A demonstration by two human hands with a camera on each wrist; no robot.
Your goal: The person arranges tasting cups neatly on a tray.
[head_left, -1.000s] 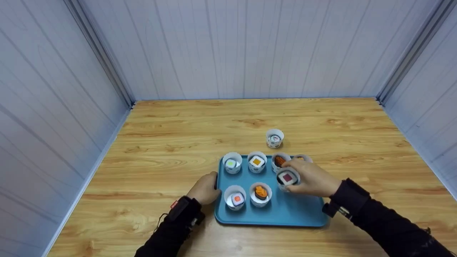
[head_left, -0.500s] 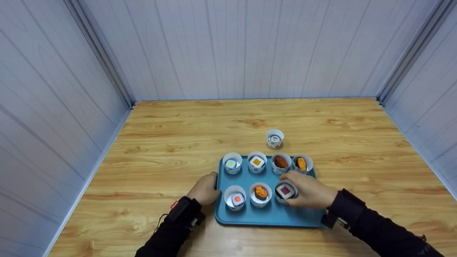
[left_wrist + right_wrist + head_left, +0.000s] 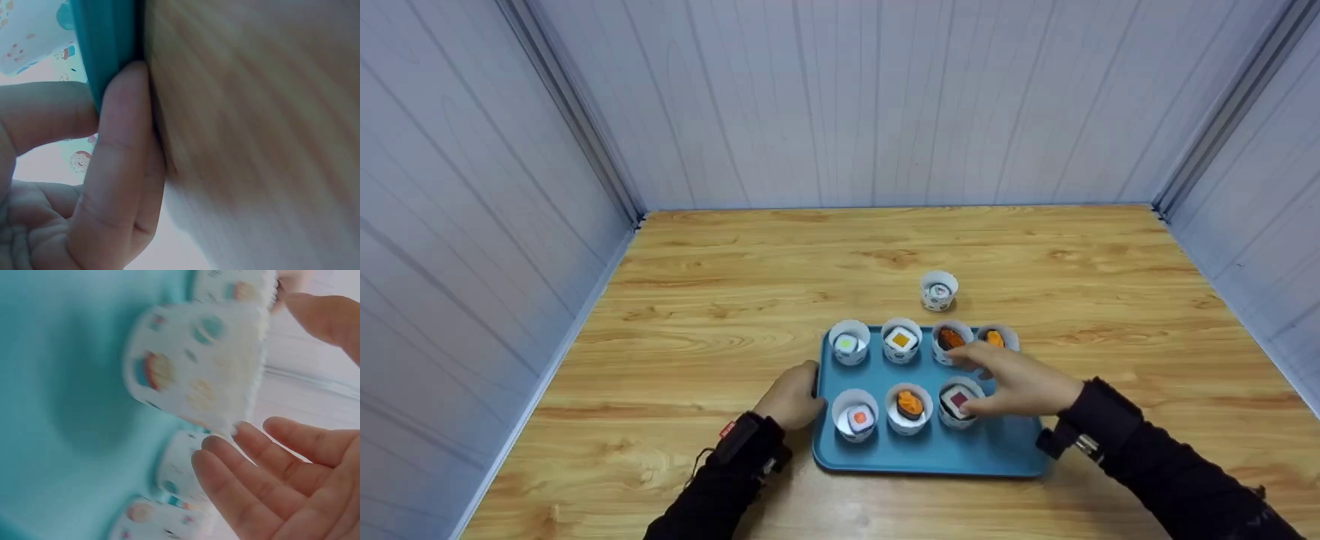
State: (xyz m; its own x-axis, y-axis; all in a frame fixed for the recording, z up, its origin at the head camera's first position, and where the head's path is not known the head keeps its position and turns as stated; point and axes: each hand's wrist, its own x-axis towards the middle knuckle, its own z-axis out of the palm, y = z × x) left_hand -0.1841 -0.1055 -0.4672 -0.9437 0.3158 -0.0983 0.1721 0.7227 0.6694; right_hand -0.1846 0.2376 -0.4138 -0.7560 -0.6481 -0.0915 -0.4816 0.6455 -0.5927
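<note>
My left hand grips the left edge of a blue tray; in the left wrist view the thumb lies on one side of the rim and fingers on the other. At the front row's right end stands a patterned paper cup holding a toy sushi piece with a maroon square centre. Around that cup's right and far side hovers my right hand, thumb and fingers spread, holding nothing. Beside it in the front row are a cup with an orange-topped piece and one with an orange-centred roll.
Along the tray's back edge stand several cups, with a green-centred roll, a yellow-centred piece, a dark red-orange piece and an orange piece partly behind my right hand. Another filled cup sits on the wooden table behind the tray.
My right hand lowered the cup with the maroon-centred piece onto the tray's front row, then let go and spread its fingers. The left hand has stayed on the tray edge.
</note>
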